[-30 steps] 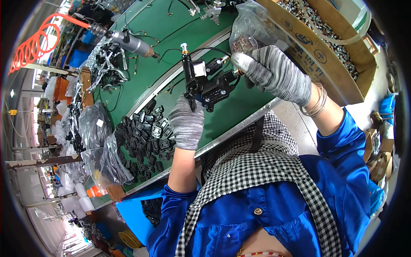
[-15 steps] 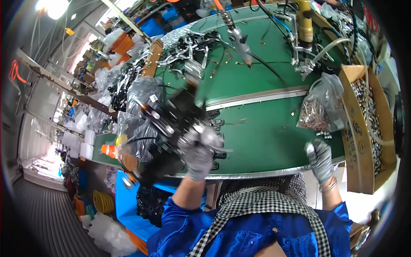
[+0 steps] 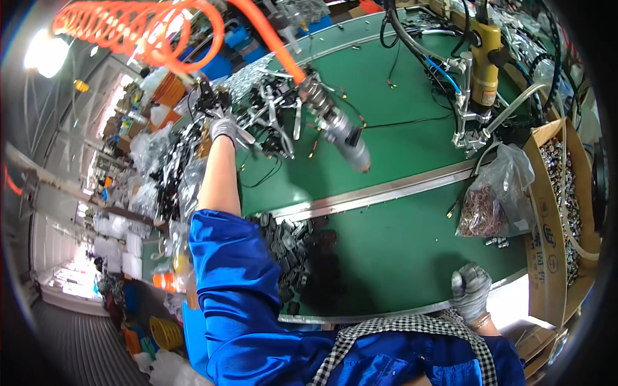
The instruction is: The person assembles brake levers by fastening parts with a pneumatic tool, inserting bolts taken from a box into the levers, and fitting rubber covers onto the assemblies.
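My left hand (image 3: 223,128), in a grey glove, reaches to the far left of the green table. Its fingers are closed on a brake lever with a dark body (image 3: 211,98), partly hidden by the hand. Beside it lies a heap of silver and black brake levers (image 3: 273,110). At the near table edge rests my right hand (image 3: 472,288), also gloved, its fingers curled with nothing visible in them. Small black parts (image 3: 293,248) lie heaped to the right of my left sleeve, some in shadow.
A grey air tool (image 3: 344,138) hangs over the table from an orange coiled hose (image 3: 141,29). At the right stand a yellow press cylinder (image 3: 484,67), a clear bag of copper-coloured pieces (image 3: 483,209) and a cardboard box (image 3: 546,241) of small metal parts. A metal strip (image 3: 380,191) crosses the table.
My left hand has swung from the near table out to the far left. The blurred dark things around it have left the near edge. My view has shifted; my right hand stays curled.
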`<state>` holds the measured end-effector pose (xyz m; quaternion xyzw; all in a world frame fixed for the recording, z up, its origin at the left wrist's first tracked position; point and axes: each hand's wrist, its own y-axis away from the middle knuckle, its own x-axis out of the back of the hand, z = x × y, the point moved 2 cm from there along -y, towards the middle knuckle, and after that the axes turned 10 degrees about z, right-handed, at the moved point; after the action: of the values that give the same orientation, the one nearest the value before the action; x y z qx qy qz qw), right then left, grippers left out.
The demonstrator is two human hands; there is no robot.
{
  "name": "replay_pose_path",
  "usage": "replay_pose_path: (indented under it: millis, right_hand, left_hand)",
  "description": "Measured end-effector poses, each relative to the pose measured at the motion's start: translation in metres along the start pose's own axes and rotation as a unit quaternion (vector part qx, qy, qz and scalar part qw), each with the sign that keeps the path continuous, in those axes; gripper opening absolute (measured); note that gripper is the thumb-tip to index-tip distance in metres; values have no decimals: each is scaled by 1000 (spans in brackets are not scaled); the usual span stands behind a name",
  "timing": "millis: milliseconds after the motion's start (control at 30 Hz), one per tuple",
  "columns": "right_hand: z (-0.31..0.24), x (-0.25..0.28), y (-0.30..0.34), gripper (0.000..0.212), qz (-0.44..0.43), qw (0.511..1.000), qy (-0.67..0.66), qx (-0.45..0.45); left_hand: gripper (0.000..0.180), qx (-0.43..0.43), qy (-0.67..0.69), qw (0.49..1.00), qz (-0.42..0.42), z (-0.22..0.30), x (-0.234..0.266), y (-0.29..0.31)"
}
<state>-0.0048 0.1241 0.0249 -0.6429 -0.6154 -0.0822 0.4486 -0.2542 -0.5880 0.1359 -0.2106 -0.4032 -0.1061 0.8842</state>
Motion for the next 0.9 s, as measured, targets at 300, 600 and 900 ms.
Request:
replay_pose_path:
  millis: [300,600,900]
  right_hand:
    - [5,-2,2,20,-41,999,11,-24]
    - [6,-7,6,22,-2,1000,9,1]
    - [1,-6,5,21,-11,1000,0,-8]
  left_hand:
    - [58,-102,-155,981,-60,70,-99,-33]
    - [72,-120,-182,972,-88,62,-114,13]
    - [82,-144,-173,970,-88,62,-75,55]
